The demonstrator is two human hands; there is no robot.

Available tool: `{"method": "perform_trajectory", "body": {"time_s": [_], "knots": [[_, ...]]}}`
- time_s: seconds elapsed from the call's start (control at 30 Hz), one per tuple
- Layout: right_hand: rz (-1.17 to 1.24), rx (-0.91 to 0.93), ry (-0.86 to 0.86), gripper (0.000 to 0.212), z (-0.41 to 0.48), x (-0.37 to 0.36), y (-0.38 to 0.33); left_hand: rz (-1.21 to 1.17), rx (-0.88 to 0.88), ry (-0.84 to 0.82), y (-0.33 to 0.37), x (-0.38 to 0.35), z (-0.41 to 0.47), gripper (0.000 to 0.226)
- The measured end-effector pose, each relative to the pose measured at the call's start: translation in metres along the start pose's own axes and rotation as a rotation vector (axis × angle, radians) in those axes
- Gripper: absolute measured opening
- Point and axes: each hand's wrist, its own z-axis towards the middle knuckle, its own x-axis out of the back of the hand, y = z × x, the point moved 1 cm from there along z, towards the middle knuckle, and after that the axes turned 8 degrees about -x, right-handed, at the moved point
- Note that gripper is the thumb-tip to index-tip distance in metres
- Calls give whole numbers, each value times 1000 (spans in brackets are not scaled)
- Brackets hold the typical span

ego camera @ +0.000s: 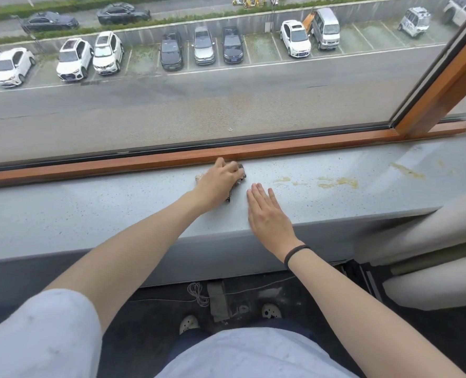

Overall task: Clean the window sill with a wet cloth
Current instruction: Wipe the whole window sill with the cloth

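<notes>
Upper-storey room, type undetermined: wide window (pixel 199 105) with wooden frame (pixel 172 158) and grey speckled sill (pixel 90 211) overlooks a car park (pixel 172 50).

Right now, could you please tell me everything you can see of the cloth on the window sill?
The cloth is small, dark and mottled brown, with a paler corner showing on the left. It lies bunched on the grey speckled sill, close against the wooden window frame. The left hand presses on it and covers most of it, so only its edges show. The yellowish stains lie apart, to its right.
</notes>
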Motion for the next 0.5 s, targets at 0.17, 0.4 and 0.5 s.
{"method": "perform_trajectory", "body": {"time_s": [0.17, 0.4, 0.5], "knots": [[-9, 26, -55, 51, 9, 3, 9, -415, -26, -104, -8, 16, -33, 69], [260, -67, -28, 47, 34, 38, 12, -1608, 514, 192, -19, 62, -49, 41], [839, -383, -293, 43, 56, 68, 3, -1747, 572, 207, -17, 55, -47, 39]]}}
